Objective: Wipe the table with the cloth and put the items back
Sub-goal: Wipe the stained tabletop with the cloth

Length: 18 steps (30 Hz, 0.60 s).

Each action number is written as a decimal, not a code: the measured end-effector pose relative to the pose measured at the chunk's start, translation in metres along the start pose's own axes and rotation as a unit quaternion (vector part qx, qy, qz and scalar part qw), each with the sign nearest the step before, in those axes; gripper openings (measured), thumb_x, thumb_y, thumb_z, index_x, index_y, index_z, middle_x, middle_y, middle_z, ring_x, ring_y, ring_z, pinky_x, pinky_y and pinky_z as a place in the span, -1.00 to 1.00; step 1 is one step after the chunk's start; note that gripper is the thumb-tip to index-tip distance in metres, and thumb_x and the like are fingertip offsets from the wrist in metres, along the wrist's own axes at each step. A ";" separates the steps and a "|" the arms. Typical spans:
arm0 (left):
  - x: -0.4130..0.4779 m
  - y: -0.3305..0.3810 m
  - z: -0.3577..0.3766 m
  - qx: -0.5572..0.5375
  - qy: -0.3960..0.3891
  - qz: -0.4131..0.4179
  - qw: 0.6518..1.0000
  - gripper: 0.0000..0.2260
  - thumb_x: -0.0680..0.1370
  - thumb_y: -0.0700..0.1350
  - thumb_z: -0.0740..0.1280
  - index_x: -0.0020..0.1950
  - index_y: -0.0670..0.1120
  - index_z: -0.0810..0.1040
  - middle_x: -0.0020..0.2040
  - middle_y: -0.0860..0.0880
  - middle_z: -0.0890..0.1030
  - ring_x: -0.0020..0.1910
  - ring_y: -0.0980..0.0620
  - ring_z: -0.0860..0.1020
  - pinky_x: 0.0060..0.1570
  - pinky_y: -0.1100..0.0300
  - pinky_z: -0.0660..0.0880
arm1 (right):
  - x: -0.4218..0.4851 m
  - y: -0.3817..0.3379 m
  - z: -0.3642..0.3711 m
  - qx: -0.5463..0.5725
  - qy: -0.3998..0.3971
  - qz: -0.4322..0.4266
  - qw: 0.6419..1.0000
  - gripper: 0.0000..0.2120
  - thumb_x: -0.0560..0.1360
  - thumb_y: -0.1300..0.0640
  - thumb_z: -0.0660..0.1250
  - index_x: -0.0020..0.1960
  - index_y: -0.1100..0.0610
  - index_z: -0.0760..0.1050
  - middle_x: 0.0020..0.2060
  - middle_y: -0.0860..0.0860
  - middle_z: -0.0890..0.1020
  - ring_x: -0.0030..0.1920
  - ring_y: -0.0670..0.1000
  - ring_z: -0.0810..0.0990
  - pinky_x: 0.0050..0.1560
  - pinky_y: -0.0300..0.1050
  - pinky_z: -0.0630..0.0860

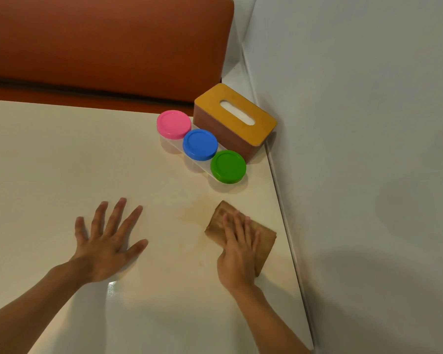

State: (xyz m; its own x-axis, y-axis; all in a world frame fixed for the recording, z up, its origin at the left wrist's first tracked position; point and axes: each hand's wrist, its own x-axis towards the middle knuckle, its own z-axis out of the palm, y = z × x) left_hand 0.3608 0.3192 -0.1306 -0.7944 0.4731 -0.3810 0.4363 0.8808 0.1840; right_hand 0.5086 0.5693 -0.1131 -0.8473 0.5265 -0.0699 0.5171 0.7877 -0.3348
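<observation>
It looks like an eatery booth: an orange padded bench [100, 47] runs at 11 o'clock behind a cream table [62, 162], with a tissue box [234, 118] and three lidded jars [201, 145] at 1 o'clock.

- Left grip [105, 242]: palm down, fingers straight and spread wide (thumb out to the side).
- Right grip [238, 251]: palm down, fingers straight, close together.
- Left forearm [36, 297] and right forearm [264, 318]: bare, stretched forward.
</observation>
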 end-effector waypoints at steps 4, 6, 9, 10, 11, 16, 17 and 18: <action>0.001 0.002 -0.002 -0.001 -0.009 0.007 1.000 -0.32 0.36 0.55 -0.27 0.43 0.42 -0.39 0.47 0.21 -0.51 0.40 0.08 -0.58 0.29 -0.14 -0.50 | -0.038 -0.012 0.004 0.004 -0.033 -0.035 0.999 -0.14 0.40 0.42 0.17 0.56 -0.13 -0.01 0.54 -0.15 -0.14 0.55 0.03 -0.27 0.52 0.08 -0.33; 0.002 0.005 -0.003 -0.005 -0.015 0.012 1.000 -0.31 0.35 0.56 -0.28 0.42 0.41 -0.40 0.46 0.21 -0.52 0.40 0.08 -0.59 0.28 -0.14 -0.51 | -0.053 -0.014 0.001 0.017 -0.061 -0.046 0.997 -0.11 0.39 0.43 0.16 0.55 -0.17 -0.03 0.52 -0.19 -0.17 0.54 0.00 -0.31 0.50 0.04 -0.37; 0.002 0.007 -0.004 -0.008 -0.019 0.013 1.000 -0.31 0.35 0.55 -0.27 0.41 0.41 -0.42 0.45 0.20 -0.55 0.38 0.08 -0.60 0.30 -0.17 -0.51 | -0.060 -0.013 -0.016 0.028 -0.114 -0.069 0.991 -0.16 0.42 0.41 0.13 0.53 -0.21 0.01 0.51 -0.27 -0.13 0.54 -0.10 -0.27 0.52 -0.06 -0.31; 0.002 0.007 -0.005 -0.010 -0.020 0.012 1.000 -0.32 0.37 0.55 -0.25 0.41 0.41 -0.43 0.44 0.21 -0.55 0.38 0.08 -0.61 0.31 -0.19 -0.48 | -0.058 -0.012 -0.026 0.049 -0.124 -0.072 0.988 -0.20 0.43 0.41 0.12 0.53 -0.19 0.08 0.52 -0.26 -0.02 0.56 -0.12 -0.16 0.54 -0.09 -0.21; 0.002 0.007 -0.006 -0.012 -0.020 0.010 1.000 -0.33 0.38 0.54 -0.23 0.40 0.42 -0.43 0.44 0.21 -0.55 0.38 0.08 -0.61 0.33 -0.22 -0.46 | -0.053 -0.012 -0.038 0.088 -0.127 -0.067 0.986 -0.24 0.43 0.44 0.12 0.51 -0.14 0.17 0.51 -0.23 0.15 0.55 -0.12 0.02 0.54 -0.11 -0.06; 0.002 0.008 -0.008 -0.010 -0.026 0.010 1.000 -0.34 0.41 0.52 -0.20 0.39 0.41 -0.46 0.43 0.22 -0.56 0.39 0.06 -0.61 0.35 -0.26 -0.43 | -0.001 0.003 -0.092 0.206 -0.034 -0.005 0.978 -0.26 0.39 0.51 0.09 0.46 -0.03 0.34 0.35 -0.17 0.48 0.36 -0.14 0.43 0.38 -0.23 0.32; 0.001 0.008 -0.008 -0.008 -0.026 0.009 1.000 -0.34 0.41 0.52 -0.20 0.39 0.41 -0.47 0.44 0.21 -0.56 0.39 0.05 -0.60 0.35 -0.27 -0.43 | 0.010 0.005 -0.096 0.214 -0.009 0.004 0.977 -0.28 0.42 0.50 0.09 0.47 -0.03 0.31 0.37 -0.16 0.47 0.37 -0.14 0.42 0.39 -0.19 0.34; 0.001 0.007 -0.008 -0.007 -0.026 0.010 1.000 -0.34 0.42 0.51 -0.20 0.39 0.40 -0.47 0.44 0.21 -0.56 0.39 0.05 -0.60 0.35 -0.27 -0.43 | 0.021 0.005 -0.096 0.210 0.016 0.009 0.978 -0.30 0.43 0.50 0.10 0.48 0.00 0.29 0.39 -0.12 0.45 0.40 -0.10 0.40 0.41 -0.12 0.35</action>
State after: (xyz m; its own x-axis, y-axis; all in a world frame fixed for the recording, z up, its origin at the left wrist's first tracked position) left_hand 0.3597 0.3259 -0.1220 -0.7616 0.4900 -0.4242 0.4465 0.8711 0.2045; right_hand 0.5053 0.6149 -0.0260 -0.8308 0.5540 -0.0528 0.4314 0.5811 -0.6901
